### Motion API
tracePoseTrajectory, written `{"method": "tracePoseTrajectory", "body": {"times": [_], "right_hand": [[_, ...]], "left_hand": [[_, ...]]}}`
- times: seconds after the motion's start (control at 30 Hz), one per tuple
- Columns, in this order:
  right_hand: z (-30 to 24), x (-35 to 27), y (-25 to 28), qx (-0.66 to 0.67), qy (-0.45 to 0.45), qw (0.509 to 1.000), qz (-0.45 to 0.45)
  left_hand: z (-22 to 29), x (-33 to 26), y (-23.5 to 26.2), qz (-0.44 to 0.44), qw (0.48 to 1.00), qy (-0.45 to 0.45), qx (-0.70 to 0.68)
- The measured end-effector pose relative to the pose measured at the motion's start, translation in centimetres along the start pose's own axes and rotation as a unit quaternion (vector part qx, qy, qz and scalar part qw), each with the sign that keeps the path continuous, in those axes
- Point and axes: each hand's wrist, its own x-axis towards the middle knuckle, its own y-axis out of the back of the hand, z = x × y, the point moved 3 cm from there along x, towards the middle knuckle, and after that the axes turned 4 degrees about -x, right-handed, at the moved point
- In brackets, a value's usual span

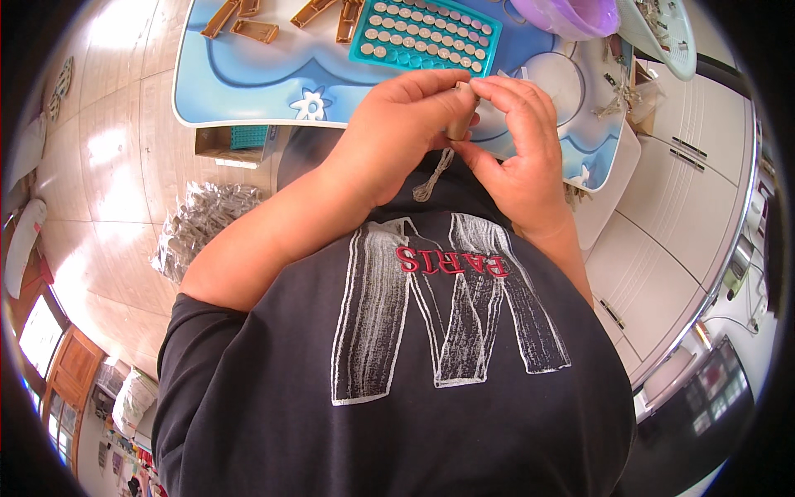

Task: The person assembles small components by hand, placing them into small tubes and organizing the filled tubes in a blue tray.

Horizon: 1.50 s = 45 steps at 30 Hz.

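Left hand (406, 124): pinches a small tan piece (458, 124).
Right hand (517, 149): pinches it too.
String (432, 176): hangs below.
Tray (426, 37): on desk (248, 74).

Both bare forearms rise from the lower part of the view and meet in front of the chest. The left forearm crosses diagonally from the lower left, bent at the elbow, its wrist fairly straight. The left hand (406, 124) is curled, knuckles up, fingers folded inward and the thumb tucked toward the right. The right forearm is mostly hidden behind the torso; only the wrist shows, bent upward. The right hand (517, 157) faces the left with its back outward, fingers arched over the top and thumb below. The fingertips of both hands touch, pinched closed together.
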Motion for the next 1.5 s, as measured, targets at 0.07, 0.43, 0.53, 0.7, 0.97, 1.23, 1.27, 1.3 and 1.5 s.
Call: {"method": "tracePoseTrajectory", "body": {"times": [0.07,0.43,0.53,0.7,0.97,1.23,1.27,1.3,1.5], "right_hand": [[0.1,0.0,-0.1,0.006,0.002,1.000,-0.002],[2.2,-1.2,-0.2,0.271,-0.158,0.950,0.004],[2.6,-1.7,0.0,0.417,-0.198,0.885,0.060],[1.8,-1.7,-0.3,0.532,-0.214,0.814,0.091],[1.8,-3.3,-1.0,0.523,-0.288,0.798,0.080],[3.7,-3.1,0.9,0.069,-0.115,0.988,0.082],[4.8,-3.2,1.0,-0.041,-0.077,0.992,0.094],[5.4,-3.1,1.2,-0.043,-0.077,0.992,0.094],[6.6,-2.9,0.9,-0.302,-0.054,0.952,0.017]], "left_hand": [[-0.4,0.0,0.0,0.007,0.996,-0.047,0.071],[0.7,-1.0,-1.1,-0.047,0.924,-0.160,0.344],[0.3,-0.9,-0.7,-0.046,0.936,-0.163,0.308],[0.2,-1.4,-0.7,-0.003,0.934,-0.204,0.293],[-0.3,-0.8,-0.4,-0.034,0.932,-0.113,0.344],[-0.9,-0.2,-0.7,-0.095,0.987,0.092,0.096],[-0.9,-0.2,-0.6,-0.091,0.987,0.100,0.085],[-0.8,-0.2,-0.6,-0.092,0.987,0.101,0.085],[-0.6,0.3,-0.4,-0.072,0.991,0.084,0.070]]}}
